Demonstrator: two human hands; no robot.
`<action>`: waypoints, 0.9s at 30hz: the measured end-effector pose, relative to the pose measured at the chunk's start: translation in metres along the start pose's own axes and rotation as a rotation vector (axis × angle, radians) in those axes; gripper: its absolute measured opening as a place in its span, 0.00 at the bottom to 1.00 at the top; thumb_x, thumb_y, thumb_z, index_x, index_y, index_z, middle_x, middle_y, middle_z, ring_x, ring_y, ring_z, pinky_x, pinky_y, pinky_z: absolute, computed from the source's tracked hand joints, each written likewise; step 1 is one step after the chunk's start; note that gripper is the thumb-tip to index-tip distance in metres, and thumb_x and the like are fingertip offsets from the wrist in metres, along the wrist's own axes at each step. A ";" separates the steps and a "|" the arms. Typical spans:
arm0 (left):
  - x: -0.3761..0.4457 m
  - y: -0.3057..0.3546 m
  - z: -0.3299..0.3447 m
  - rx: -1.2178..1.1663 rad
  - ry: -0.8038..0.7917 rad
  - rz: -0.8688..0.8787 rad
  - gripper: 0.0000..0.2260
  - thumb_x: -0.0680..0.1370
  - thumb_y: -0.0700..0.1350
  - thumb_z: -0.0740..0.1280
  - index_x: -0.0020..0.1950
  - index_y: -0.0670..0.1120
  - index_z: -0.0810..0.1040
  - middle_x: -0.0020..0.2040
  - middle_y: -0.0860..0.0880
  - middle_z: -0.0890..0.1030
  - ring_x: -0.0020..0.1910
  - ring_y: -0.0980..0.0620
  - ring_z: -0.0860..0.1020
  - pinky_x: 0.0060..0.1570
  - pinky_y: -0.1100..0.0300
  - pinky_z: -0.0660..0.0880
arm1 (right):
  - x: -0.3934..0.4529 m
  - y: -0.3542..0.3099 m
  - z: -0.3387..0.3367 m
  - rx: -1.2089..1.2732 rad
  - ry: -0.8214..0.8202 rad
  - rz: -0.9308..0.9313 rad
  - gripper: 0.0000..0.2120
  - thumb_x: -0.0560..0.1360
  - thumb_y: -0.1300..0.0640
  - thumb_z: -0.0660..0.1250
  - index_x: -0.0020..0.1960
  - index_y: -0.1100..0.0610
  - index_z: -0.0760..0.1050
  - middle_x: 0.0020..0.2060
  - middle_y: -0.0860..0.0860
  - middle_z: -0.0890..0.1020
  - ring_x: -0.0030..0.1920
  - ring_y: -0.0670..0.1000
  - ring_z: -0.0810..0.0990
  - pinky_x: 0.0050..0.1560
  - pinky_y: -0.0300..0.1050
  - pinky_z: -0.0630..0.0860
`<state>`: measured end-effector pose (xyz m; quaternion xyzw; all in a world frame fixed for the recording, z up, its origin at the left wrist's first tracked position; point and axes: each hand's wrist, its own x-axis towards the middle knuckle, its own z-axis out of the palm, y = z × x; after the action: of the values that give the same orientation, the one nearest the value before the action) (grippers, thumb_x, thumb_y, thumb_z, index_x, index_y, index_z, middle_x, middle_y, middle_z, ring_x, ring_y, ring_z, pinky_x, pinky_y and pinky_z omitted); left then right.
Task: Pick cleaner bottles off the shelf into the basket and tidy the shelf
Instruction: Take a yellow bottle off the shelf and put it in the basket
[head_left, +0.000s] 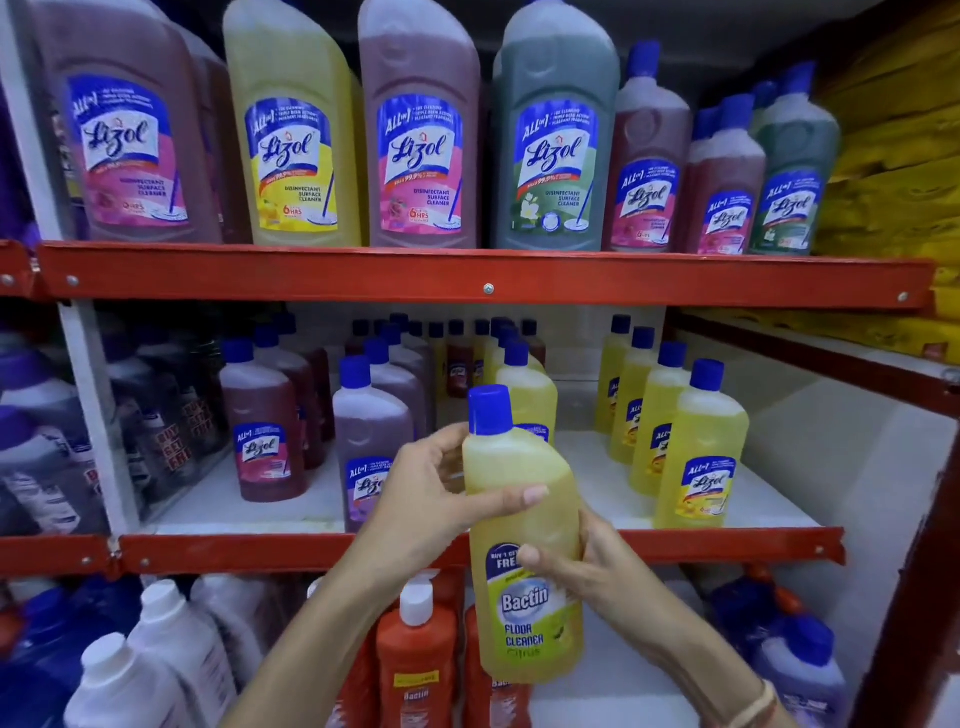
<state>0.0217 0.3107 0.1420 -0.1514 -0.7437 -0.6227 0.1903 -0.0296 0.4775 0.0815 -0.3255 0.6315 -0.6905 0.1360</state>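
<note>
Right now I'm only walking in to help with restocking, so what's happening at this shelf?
A person is holding a yellow Bactin citrus floor cleaner bottle with a blue cap upright in front of the red metal shelf. The left hand wraps its upper body, and the right hand grips it lower from the side. Behind it, yellow Lizol bottles stand in a row on the middle shelf. No basket is in view.

Even, bright light; edges warped, perhaps blurred.
</note>
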 end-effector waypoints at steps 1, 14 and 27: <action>-0.002 -0.002 0.001 -0.015 0.010 -0.023 0.20 0.63 0.36 0.78 0.53 0.44 0.81 0.46 0.46 0.86 0.47 0.51 0.83 0.44 0.60 0.80 | -0.003 0.004 0.001 -0.009 0.009 0.004 0.26 0.70 0.59 0.72 0.66 0.51 0.69 0.58 0.53 0.83 0.58 0.53 0.82 0.52 0.43 0.80; -0.085 -0.097 0.040 -0.049 0.008 -0.260 0.27 0.52 0.33 0.82 0.49 0.42 0.81 0.42 0.51 0.86 0.42 0.53 0.83 0.42 0.60 0.81 | -0.087 0.090 -0.010 -0.235 0.008 0.281 0.26 0.68 0.53 0.74 0.64 0.44 0.71 0.58 0.45 0.83 0.60 0.48 0.80 0.60 0.45 0.78; -0.212 -0.242 0.085 0.191 -0.073 -0.575 0.26 0.49 0.43 0.82 0.43 0.49 0.78 0.39 0.49 0.85 0.38 0.52 0.82 0.41 0.49 0.80 | -0.173 0.255 0.006 -0.580 0.048 0.590 0.30 0.60 0.50 0.79 0.59 0.59 0.76 0.50 0.50 0.81 0.52 0.48 0.78 0.57 0.55 0.77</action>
<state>0.0891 0.3537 -0.1814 0.0614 -0.8176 -0.5724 -0.0072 0.0474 0.5345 -0.2115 -0.1395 0.8690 -0.4227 0.2159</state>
